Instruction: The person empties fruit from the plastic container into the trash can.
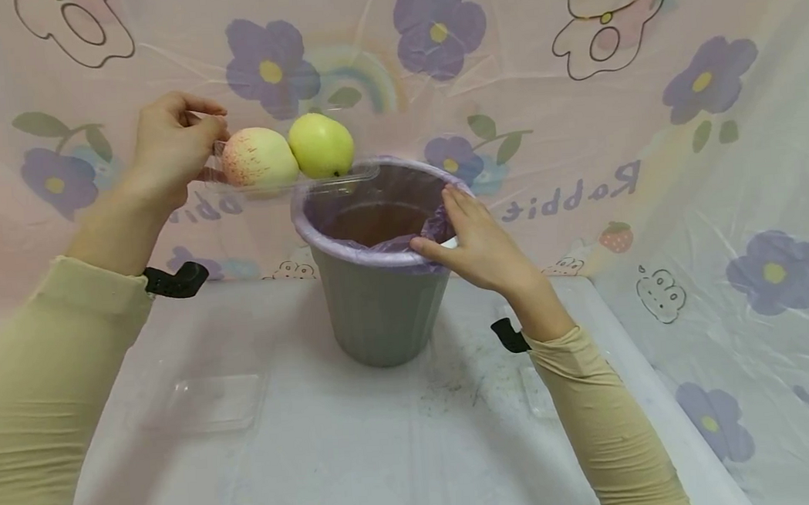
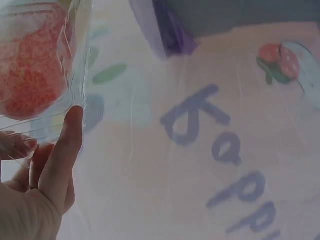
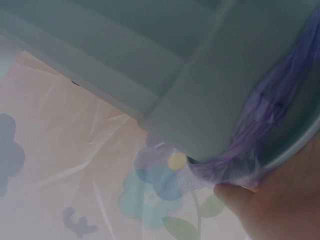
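My left hand (image 1: 178, 146) pinches the left end of a clear plastic tray (image 1: 354, 174), raised beside and partly over the bin's left rim. In the tray a pale peach (image 1: 260, 159) with red speckles touches a yellow-green apple (image 1: 321, 145). Through the plastic, the left wrist view shows the peach's red side (image 2: 32, 65), with the fingers (image 2: 62, 155) at the tray's edge. A grey trash bin (image 1: 383, 308) stands upright, lined with a purple bag (image 1: 370, 254). My right hand (image 1: 483, 244) holds its right rim, thumb toward the front. In the right wrist view, bunched liner (image 3: 260, 107) lies beside that hand.
Clear plastic trays lie on the white-covered table, one at the left (image 1: 212, 403) and another at the right (image 1: 538, 391), partly hidden by the right forearm. A patterned curtain (image 1: 394, 75) hangs close behind the bin. Dark smudges mark the table right of the bin.
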Tool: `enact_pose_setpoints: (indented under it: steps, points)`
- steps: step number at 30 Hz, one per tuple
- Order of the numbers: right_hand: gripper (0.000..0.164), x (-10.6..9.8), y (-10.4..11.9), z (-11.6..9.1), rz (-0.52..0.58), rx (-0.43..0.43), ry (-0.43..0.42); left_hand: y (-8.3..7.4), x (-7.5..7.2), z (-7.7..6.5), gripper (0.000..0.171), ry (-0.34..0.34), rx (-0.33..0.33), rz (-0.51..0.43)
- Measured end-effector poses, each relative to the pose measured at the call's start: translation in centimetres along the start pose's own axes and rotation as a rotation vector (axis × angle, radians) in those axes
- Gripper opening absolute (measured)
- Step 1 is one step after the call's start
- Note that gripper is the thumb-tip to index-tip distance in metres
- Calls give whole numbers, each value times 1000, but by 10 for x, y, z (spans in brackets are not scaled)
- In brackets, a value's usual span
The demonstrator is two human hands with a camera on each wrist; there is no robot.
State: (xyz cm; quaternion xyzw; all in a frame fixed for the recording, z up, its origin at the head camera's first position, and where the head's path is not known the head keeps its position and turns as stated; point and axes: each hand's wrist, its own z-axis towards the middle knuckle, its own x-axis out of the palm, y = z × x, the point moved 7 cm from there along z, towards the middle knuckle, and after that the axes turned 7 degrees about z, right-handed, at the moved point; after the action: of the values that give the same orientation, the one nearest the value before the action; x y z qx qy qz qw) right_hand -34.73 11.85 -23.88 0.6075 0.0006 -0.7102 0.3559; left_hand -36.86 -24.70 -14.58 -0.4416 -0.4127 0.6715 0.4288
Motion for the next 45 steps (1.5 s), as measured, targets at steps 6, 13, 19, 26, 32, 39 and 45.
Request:
enact_pose_setpoints:
  steps: [6, 13, 19, 26, 32, 39, 45]
  points:
    - [113, 0, 0, 0, -5, 7, 1, -4, 25, 1, 8, -34, 43, 21]
    - [112, 0, 0, 0, -15, 15, -5, -6, 48, 2, 15, -86, 120, 70]
    - [112, 1, -1, 0, -15, 27, -5, -11, 65, -3, 26, -141, 222, 195]
    - [112, 0, 1, 0, -8, 22, -19, -17, 82, -9, 26, -155, 341, 298]
    - [113, 0, 1, 0, -12, 28, -11, -16, 90, -8, 24, -181, 427, 383]
    - [111, 0, 1, 0, -18, 32, 0, -18, 102, -10, 22, -200, 579, 466]
    - [112, 0, 0, 0, -21, 33, -4, -19, 112, -13, 20, -190, 655, 512]
